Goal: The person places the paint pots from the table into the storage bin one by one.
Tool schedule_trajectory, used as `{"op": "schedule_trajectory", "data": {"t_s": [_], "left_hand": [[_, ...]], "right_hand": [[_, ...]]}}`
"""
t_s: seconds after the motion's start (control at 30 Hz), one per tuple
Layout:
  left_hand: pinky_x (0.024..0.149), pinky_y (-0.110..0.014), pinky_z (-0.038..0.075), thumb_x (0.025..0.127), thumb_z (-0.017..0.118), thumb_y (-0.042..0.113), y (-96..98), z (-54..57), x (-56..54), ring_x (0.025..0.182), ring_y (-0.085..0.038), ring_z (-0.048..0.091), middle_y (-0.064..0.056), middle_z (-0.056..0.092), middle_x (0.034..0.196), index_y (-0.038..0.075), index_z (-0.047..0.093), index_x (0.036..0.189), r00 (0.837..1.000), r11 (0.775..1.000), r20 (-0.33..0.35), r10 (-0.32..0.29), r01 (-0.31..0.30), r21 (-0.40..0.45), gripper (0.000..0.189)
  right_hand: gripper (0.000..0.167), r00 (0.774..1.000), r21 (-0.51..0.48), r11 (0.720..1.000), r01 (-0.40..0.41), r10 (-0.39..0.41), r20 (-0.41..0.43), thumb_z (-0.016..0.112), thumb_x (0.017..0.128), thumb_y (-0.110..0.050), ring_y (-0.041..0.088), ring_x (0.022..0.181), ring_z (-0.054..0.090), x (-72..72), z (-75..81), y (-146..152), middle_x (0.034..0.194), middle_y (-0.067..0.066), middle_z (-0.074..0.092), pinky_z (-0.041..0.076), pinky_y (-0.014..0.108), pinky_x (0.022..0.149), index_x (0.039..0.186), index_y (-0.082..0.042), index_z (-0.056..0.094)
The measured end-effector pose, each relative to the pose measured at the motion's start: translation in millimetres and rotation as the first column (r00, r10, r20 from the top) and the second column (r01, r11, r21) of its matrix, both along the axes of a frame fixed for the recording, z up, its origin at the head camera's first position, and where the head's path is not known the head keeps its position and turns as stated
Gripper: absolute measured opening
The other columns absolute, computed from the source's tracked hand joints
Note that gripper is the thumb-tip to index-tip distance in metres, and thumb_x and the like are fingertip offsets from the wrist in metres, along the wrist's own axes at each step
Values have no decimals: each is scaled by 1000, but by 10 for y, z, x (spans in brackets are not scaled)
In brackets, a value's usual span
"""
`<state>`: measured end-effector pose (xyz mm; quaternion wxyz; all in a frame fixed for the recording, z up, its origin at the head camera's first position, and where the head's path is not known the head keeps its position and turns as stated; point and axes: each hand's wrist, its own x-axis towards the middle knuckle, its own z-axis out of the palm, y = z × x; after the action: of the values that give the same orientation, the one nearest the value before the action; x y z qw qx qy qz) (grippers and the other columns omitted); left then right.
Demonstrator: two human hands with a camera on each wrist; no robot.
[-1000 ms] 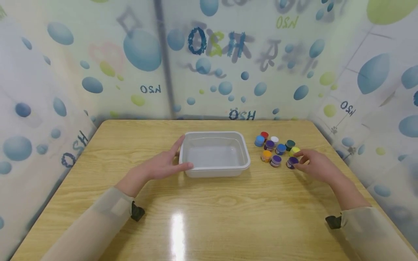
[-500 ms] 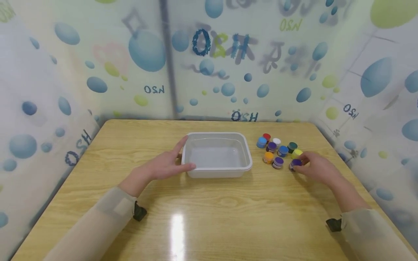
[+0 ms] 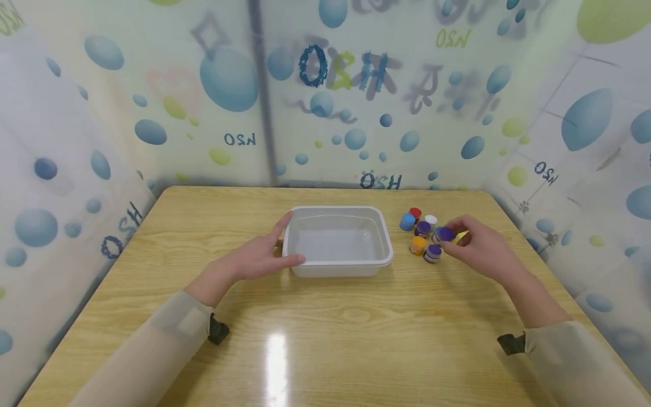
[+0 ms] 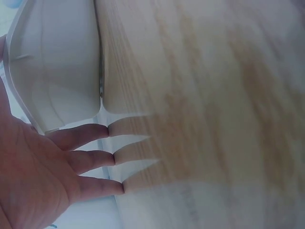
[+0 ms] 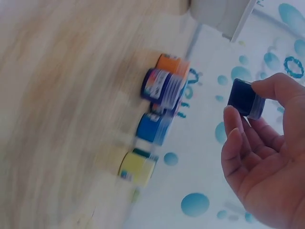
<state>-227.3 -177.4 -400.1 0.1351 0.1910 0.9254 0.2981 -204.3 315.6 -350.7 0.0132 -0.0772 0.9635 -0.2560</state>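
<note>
Raised above the table, a small dark purple paint pot [image 3: 444, 234] is pinched between thumb and fingers of my right hand [image 3: 482, 249]. In the right wrist view the held pot [image 5: 244, 98] is clear of the other pots. My left hand [image 3: 256, 260] rests at the left end of a white plastic tub [image 3: 338, 264], thumb over its near-left corner and index finger along the far-left corner. The left wrist view shows the other fingers [image 4: 93, 161] straight, their tips down on the table beside the tub wall. The tub is empty.
Right of the tub stand several paint pots: orange [image 3: 418, 245], purple [image 3: 433, 254], light blue [image 3: 407, 222], red [image 3: 415, 213], white [image 3: 430, 220] and another purple [image 3: 422, 229]. Blue [image 5: 153, 128] and yellow [image 5: 137, 169] ones show in the right wrist view. Patterned walls enclose the wooden table [image 3: 325, 339].
My right hand has taken hold of the front-right purple pot, lifted it off the table and moved it left over the other pots. The left hand stays at the tub.
</note>
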Motion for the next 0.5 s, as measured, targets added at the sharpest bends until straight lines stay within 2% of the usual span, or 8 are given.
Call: {"op": "schedule_trajectory", "data": {"t_s": [0.27, 0.5], "left_hand": [[121, -65, 46, 99, 63, 77, 3, 3, 4, 145, -48, 59, -23, 55, 164, 32, -13, 177, 1000, 1000, 11, -2, 2, 5, 118], [120, -65, 47, 99, 63, 76, 2, 6, 9, 144, -47, 61, -23, 55, 164, 32, -14, 177, 1000, 1000, 10, -5, 5, 7, 118]], "right_hand": [[43, 998, -87, 995, -47, 43, -53, 74, 106, -38, 26, 101, 67, -68, 104, -400, 129, 12, 73, 57, 33, 71, 140, -12, 66], [40, 991, -150, 982, -117, 106, -77, 75, 105, -37, 26, 98, 66, -225, 182, -793, 124, 11, 75, 54, 35, 73, 136, -14, 69]]}}
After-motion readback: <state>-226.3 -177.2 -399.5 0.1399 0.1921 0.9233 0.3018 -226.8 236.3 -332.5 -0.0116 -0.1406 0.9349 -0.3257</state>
